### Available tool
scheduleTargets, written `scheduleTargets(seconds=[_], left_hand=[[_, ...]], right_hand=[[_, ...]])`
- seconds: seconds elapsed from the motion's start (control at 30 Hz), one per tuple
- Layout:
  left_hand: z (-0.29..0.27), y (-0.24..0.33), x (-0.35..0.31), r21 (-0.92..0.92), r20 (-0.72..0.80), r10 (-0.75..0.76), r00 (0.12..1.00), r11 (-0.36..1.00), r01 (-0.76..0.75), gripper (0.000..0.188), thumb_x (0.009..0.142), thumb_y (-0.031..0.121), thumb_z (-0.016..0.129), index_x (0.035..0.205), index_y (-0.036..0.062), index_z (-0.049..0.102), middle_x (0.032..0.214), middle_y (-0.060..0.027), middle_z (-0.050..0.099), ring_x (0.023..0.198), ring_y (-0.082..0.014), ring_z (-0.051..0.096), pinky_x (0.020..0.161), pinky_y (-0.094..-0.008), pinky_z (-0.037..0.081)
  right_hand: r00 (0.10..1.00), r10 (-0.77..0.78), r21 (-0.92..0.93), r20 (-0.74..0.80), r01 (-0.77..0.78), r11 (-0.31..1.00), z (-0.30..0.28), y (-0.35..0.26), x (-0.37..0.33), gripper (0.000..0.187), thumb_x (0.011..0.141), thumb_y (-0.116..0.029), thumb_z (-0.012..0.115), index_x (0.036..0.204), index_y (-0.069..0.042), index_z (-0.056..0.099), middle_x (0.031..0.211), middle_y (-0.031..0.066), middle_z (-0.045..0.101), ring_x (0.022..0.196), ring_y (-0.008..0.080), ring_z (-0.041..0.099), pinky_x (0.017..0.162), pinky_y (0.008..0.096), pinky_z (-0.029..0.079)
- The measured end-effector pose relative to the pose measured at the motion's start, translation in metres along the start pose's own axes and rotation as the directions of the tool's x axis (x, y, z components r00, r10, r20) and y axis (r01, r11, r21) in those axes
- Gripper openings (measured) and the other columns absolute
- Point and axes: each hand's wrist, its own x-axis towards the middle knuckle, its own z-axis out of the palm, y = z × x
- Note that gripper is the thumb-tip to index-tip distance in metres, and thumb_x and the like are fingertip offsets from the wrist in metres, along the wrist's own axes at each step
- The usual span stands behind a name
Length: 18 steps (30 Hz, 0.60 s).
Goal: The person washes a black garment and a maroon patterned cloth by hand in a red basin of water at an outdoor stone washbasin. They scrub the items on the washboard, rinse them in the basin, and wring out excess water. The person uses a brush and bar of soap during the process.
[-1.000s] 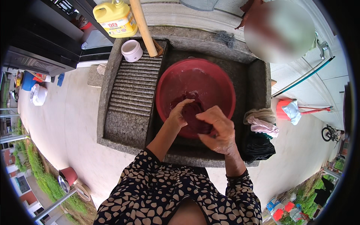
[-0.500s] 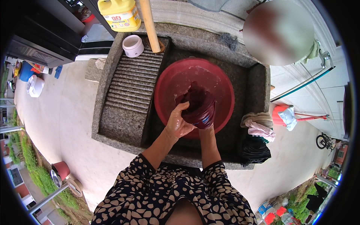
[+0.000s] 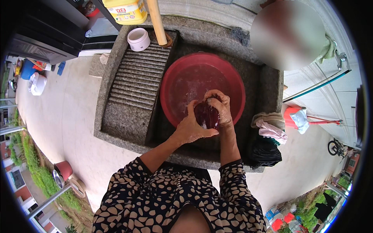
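Observation:
A wet dark-red cloth [image 3: 207, 115] is bunched up between my two hands, over the near side of a red plastic basin [image 3: 169, 72] that holds water. My left hand [image 3: 189, 123] cups the cloth from the left, its thumb and fingers pressed against it. On the other side, my right hand [image 3: 223, 109] curls its fingers over the top and right of the bundle. The basin sits in the deep part of a grey stone sink [image 3: 252, 85]. How much of the cloth lies inside the hands is hidden.
Left of the basin is a ribbed stone washboard [image 3: 136, 79] bearing a white tub [image 3: 138, 39]. Behind stand a yellow jug [image 3: 126, 11] and a wooden handle [image 3: 156, 23]. Folded clothes [image 3: 268, 136] hang over the sink's right edge. A tap [image 3: 341, 60] is at the far right.
The dark-red cloth has gone from hanging loosely spread to a compact bundle. My right hand has moved from underneath up onto its right side and top.

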Motion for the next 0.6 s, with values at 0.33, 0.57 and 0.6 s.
scheduleTargets(seconds=[0.33, 0.57, 0.6], left_hand=[[0.002, -0.032, 0.037, 0.462, 0.082, 0.018, 0.996, 0.885, -0.054, 0.081, 0.058, 0.031, 0.077, 0.116, 0.0001, 0.032, 0.102, -0.0210, 0.061, 0.092, -0.0388, 0.062, 0.082, -0.0429, 0.046], [-0.012, -0.022, 0.038, 0.081, 0.097, 0.237, 0.967, 0.966, -0.245, 0.089, 0.061, 0.034, 0.078, 0.125, -0.0028, 0.028, 0.106, -0.0195, 0.056, 0.095, -0.0315, 0.060, 0.080, -0.0408, 0.049], [-0.011, -0.025, 0.038, -0.085, 0.025, 0.238, 0.971, 0.968, -0.235, 0.088, 0.064, 0.035, 0.078, 0.127, -0.0014, 0.028, 0.110, -0.0177, 0.055, 0.098, -0.0298, 0.058, 0.081, -0.0409, 0.050]], right_hand=[[0.975, -0.222, -0.572, 0.013, 0.189, 0.798, -0.010, 0.041, 0.005, 0.012, 0.075, -0.009, 0.059, 0.084, -0.001, 0.060, 0.070, -0.0014, 0.056, 0.068, 0.0091, 0.051, 0.065, 0.0260, 0.044], [1.000, 0.016, -0.132, -0.009, -0.017, 0.991, -0.001, -0.013, -0.002, 0.007, 0.082, -0.006, 0.067, 0.085, -0.002, 0.061, 0.080, 0.0049, 0.065, 0.073, 0.0123, 0.056, 0.074, 0.0246, 0.046], [0.998, -0.059, 0.000, -0.035, 0.059, 0.998, 0.000, -0.011, 0.000, 0.004, 0.084, -0.001, 0.065, 0.084, -0.002, 0.061, 0.085, 0.0093, 0.067, 0.077, 0.0152, 0.060, 0.078, 0.0276, 0.049]])
